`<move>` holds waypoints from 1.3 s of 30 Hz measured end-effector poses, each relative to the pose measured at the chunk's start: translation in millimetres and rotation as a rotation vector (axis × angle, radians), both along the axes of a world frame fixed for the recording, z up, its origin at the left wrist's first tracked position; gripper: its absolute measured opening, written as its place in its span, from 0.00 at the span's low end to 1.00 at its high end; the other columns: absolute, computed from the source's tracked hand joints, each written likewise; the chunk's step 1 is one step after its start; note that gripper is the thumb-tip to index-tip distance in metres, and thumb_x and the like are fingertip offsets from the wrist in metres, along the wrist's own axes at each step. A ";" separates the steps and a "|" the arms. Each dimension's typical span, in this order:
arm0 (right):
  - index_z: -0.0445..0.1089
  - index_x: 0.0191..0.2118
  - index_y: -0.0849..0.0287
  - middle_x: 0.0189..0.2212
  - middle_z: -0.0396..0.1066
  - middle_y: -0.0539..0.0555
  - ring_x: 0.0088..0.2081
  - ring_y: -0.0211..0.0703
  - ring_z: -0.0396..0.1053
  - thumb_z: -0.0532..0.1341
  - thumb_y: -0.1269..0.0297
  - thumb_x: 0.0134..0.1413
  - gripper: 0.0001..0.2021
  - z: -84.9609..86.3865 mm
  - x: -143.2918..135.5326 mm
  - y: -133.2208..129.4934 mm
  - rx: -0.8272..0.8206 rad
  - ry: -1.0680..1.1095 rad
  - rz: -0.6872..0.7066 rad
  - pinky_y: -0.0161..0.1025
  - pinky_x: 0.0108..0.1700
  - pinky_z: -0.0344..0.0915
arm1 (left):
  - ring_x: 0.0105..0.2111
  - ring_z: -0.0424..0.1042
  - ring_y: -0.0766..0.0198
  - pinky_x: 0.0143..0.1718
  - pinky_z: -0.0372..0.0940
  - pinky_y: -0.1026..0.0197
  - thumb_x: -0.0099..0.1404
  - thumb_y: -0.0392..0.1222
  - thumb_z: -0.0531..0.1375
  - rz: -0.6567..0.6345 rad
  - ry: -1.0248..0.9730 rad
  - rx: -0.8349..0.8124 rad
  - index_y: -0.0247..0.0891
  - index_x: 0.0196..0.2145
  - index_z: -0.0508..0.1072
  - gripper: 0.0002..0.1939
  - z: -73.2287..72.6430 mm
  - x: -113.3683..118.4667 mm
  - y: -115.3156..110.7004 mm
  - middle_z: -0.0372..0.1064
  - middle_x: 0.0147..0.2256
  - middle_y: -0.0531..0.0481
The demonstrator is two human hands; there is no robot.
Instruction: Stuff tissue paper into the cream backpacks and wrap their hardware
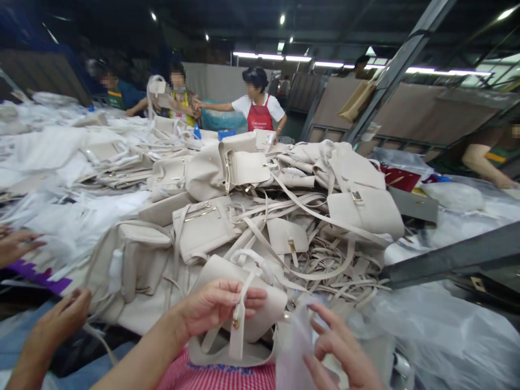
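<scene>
My left hand [221,306] holds a cream strap tab [236,330] with a small gold-coloured fitting, pinched between thumb and fingers. The tab hangs in front of a cream backpack [255,303] in my lap, its flap up and its opening toward me. White wrapping covers the top handle [254,259]. At the bag's right side, my right hand [335,341] grips a translucent plastic sheet [296,341] between thumb and fingers. Part of the sheet is blurred, and the inside of the bag is mostly hidden.
Cream bags [207,225] and tangled straps [337,265] pile up ahead. A co-worker's hand [67,319] is close on my left. Clear plastic [447,330] and a grey metal bar [450,252] lie to the right. People in aprons stand across the pile.
</scene>
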State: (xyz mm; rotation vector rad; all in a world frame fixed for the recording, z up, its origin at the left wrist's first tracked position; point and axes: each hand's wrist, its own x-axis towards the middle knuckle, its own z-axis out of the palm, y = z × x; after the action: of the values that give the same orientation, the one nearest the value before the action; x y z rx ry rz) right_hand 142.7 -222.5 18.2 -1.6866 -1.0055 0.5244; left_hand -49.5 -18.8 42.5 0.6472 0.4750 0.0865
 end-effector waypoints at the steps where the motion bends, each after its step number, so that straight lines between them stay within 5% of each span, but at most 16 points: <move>1: 0.70 0.22 0.52 0.55 0.69 0.55 0.57 0.59 0.65 0.64 0.67 0.47 0.07 4.5 -6.1 14.5 0.010 -0.156 0.079 0.54 0.57 0.62 | 0.48 0.72 0.55 0.52 0.62 0.59 0.52 0.36 0.67 0.001 0.003 -0.006 0.27 0.42 0.77 0.19 1.5 0.2 0.1 0.74 0.47 0.37; 5: 0.71 0.32 0.54 0.56 0.69 0.58 0.61 0.58 0.60 0.56 0.76 0.48 0.10 1.1 -26.9 59.6 -0.054 -0.717 0.262 0.56 0.57 0.62 | 0.25 0.69 0.68 0.32 0.63 0.66 0.47 0.39 0.69 0.069 0.081 0.033 0.30 0.27 0.75 0.10 5.7 -0.4 -4.5 0.73 0.26 0.49; 9: 0.70 0.38 0.55 0.54 0.70 0.58 0.59 0.58 0.62 0.56 0.76 0.49 0.12 -10.6 -39.1 74.4 -0.070 -0.901 0.251 0.58 0.58 0.60 | 0.21 0.65 0.69 0.28 0.59 0.66 0.47 0.41 0.66 0.131 0.173 0.221 0.33 0.23 0.69 0.10 6.1 1.0 -12.2 0.69 0.20 0.53; 13: 0.71 0.36 0.53 0.56 0.68 0.59 0.57 0.57 0.65 0.61 0.66 0.52 0.05 -11.1 -30.2 68.2 -0.035 -0.642 0.187 0.51 0.53 0.66 | 0.20 0.65 0.67 0.27 0.59 0.64 0.47 0.41 0.62 0.195 0.255 0.425 0.36 0.21 0.65 0.08 0.5 5.1 -14.8 0.67 0.17 0.54; 18: 0.70 0.42 0.59 0.35 0.76 0.59 0.34 0.51 0.75 0.60 0.40 0.48 0.26 -1.3 -7.2 55.4 -0.276 0.157 -0.182 0.40 0.30 0.72 | 0.20 0.61 0.70 0.24 0.54 0.66 0.45 0.41 0.62 0.192 0.254 0.345 0.36 0.20 0.66 0.08 -2.0 3.5 -9.9 0.65 0.18 0.55; 21: 0.74 0.37 0.60 0.24 0.75 0.54 0.22 0.44 0.69 0.62 0.35 0.40 0.30 5.9 -15.4 56.8 -0.367 0.447 -0.091 0.36 0.21 0.64 | 0.20 0.60 0.70 0.24 0.53 0.66 0.44 0.42 0.62 0.167 0.239 0.321 0.36 0.20 0.66 0.09 -0.9 2.0 -7.4 0.65 0.19 0.56; 24: 0.77 0.32 0.61 0.22 0.76 0.54 0.24 0.45 0.70 0.68 0.39 0.33 0.28 10.4 -31.5 64.8 -0.359 0.654 0.020 0.37 0.25 0.65 | 0.21 0.61 0.69 0.25 0.53 0.65 0.45 0.42 0.63 0.147 0.223 0.333 0.35 0.21 0.67 0.09 -1.3 0.7 -5.0 0.65 0.19 0.55; 28: 0.78 0.32 0.61 0.24 0.77 0.54 0.29 0.51 0.74 0.72 0.46 0.32 0.24 11.7 -40.9 76.4 -0.298 0.717 -0.081 0.41 0.34 0.69 | 0.20 0.59 0.70 0.26 0.53 0.65 0.44 0.42 0.64 0.134 0.193 0.301 0.35 0.21 0.67 0.10 -1.9 -3.6 -0.5 0.63 0.19 0.56; 32: 0.78 0.36 0.62 0.28 0.79 0.56 0.34 0.54 0.75 0.72 0.48 0.33 0.25 8.0 -47.3 85.6 -0.315 0.792 -0.013 0.44 0.38 0.71 | 0.19 0.58 0.71 0.25 0.52 0.65 0.43 0.42 0.65 0.159 0.256 0.333 0.35 0.21 0.68 0.10 0.1 -7.1 0.3 0.63 0.18 0.57; 39: 0.77 0.43 0.61 0.37 0.80 0.58 0.43 0.58 0.75 0.71 0.47 0.34 0.29 -13.7 -67.5 88.4 -0.243 0.777 -0.080 0.45 0.43 0.71 | 0.21 0.65 0.66 0.28 0.58 0.64 0.44 0.40 0.63 0.223 0.308 0.446 0.35 0.21 0.70 0.06 -1.3 -6.1 -5.2 0.67 0.18 0.55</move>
State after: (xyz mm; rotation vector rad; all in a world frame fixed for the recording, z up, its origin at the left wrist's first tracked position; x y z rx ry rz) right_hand 75.2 -134.1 4.5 -1.5111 -0.3141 1.1678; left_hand -55.5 -24.0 41.2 1.0505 0.8367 0.3129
